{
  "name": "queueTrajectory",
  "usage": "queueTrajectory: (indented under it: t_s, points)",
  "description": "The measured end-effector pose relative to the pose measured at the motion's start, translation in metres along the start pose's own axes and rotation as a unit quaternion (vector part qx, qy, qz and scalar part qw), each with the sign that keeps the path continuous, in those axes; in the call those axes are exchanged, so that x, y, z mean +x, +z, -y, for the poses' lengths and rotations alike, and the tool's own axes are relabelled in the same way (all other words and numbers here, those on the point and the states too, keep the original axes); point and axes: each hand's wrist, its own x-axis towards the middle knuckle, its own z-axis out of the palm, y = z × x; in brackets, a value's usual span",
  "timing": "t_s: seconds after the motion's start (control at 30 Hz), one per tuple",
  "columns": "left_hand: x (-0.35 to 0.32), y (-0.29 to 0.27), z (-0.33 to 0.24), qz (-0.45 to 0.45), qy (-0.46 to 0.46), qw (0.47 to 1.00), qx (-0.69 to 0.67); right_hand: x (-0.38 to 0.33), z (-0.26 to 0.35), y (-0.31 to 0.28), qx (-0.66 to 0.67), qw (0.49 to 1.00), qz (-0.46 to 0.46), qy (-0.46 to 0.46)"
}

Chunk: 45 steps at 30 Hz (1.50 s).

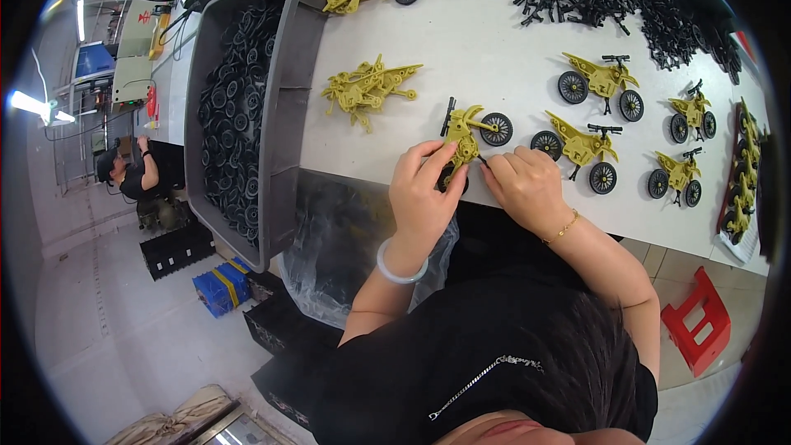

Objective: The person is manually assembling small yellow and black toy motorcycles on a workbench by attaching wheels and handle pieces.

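Left hand (422,189) and right hand (527,185) pinch an olive-yellow plastic toy motorbike (465,136), upended, black spoked wheel (497,128) above the right hand.

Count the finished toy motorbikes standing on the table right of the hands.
4: upper bike, one beside the right hand, far-right upper, far-right lower. More at the edge may be hidden.

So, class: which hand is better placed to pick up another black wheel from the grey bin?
Probably the left hand: it grips the yellow toy motorbike on the side towards the grey bin of black wheels. The right hand lies farther away.
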Motion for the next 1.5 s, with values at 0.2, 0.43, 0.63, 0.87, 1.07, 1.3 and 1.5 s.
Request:
queueTrajectory:
  t_s: [0.2, 0.43, 0.63, 0.87, 1.07, 1.3, 1.5]
  points:
    - [0.002, 0.003, -0.003, -0.007, -0.011, 1.000, -0.008, 0.001, -0.001, 0.000, -0.002, 1.000, -0.004, -0.001]
    - [0.001, -0.001, -0.001, 0.016, -0.020, 0.999, -0.027, -0.001, 0.000, 0.000, -0.001, 1.000, -0.002, 0.002]
    - [0.000, -0.002, -0.003, 0.035, -0.026, 0.999, -0.013, -0.001, -0.001, 0.000, 0.011, 1.000, -0.008, -0.008]
    - [0.002, -0.003, 0.004, 0.069, -0.050, 0.995, -0.060, -0.001, -0.002, 0.002, 0.020, 0.999, -0.024, 0.014]
    - [-0.012, 0.007, 0.008, 0.039, -0.195, 0.906, -0.373, 0.000, -0.002, -0.015, 0.048, 0.997, -0.063, 0.012]
    - [0.000, -0.009, 0.009, 0.266, -0.310, 0.649, -0.642, 0.002, -0.001, -0.044, 0.072, 0.991, -0.096, -0.063]
    - [0.001, -0.004, -0.009, 0.231, -0.322, 0.620, -0.677, 0.000, -0.009, -0.051, 0.052, 0.991, -0.089, -0.082]
